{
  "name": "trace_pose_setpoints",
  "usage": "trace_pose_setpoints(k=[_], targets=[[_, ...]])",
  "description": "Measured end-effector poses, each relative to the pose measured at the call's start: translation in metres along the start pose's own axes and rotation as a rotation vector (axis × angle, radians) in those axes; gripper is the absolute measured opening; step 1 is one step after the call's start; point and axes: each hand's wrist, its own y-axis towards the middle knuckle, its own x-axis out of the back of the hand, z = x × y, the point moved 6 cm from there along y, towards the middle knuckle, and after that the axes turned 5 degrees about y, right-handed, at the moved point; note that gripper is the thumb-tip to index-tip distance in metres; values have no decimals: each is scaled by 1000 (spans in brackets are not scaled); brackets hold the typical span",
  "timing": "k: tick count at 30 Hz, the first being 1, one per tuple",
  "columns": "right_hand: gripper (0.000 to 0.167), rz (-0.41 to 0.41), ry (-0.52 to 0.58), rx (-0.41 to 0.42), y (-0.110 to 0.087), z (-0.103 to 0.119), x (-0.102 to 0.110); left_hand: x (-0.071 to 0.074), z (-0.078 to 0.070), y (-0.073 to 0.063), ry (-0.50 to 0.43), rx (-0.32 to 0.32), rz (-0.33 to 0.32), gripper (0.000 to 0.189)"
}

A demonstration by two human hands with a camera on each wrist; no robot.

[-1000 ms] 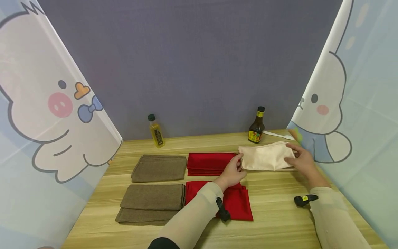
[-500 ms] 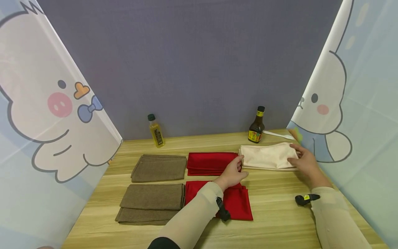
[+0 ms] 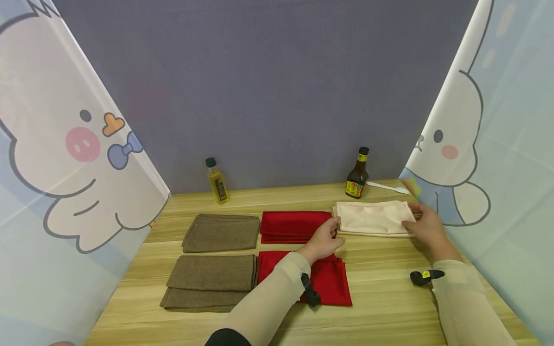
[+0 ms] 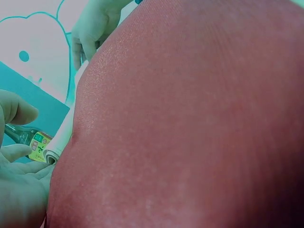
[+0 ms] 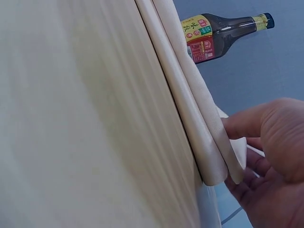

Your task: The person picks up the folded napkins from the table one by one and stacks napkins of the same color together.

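Taking the cream cloth (image 3: 374, 219) as my clock centre, with twelve away from the wearer, I have the right hand (image 3: 428, 228) at three o'clock, thumb and fingers pinching that end of the folded layers, probably to square the edge. The left hand (image 3: 322, 242), between eight and nine, grips nothing: its fingers reach out straight to the cloth's other end, thumb apart, likely as a stop against sliding; I can't tell whether they touch. The cloth lies folded on the table (image 3: 381, 307).

Outward, the far red cloth (image 3: 296, 222) sits at nine, the near red cloth (image 3: 331, 283) at eight, partly under the left arm. Beyond them lie the far brown cloth (image 3: 220, 233) and near brown cloth (image 3: 212, 274), seemingly grouped by colour. The sauce bottle (image 3: 357, 180) stands at eleven, the white utensil (image 3: 388, 187) near one, and the oil bottle (image 3: 218, 186) toward ten, perhaps kept back for working room.
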Motion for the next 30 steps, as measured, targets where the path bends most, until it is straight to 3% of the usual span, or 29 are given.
trace_pose_setpoints(k=[12, 20, 30], targets=[[66, 119, -74, 7, -1, -7, -7, 0, 2, 0, 22, 21, 2, 68], [70, 122, -108, 16, -1, -7, -10, 3, -1, -5, 35, 6, 14, 67], [71, 71, -131, -5, -11, 15, -11, 16, 2, -22, 80, -7, -44, 60]])
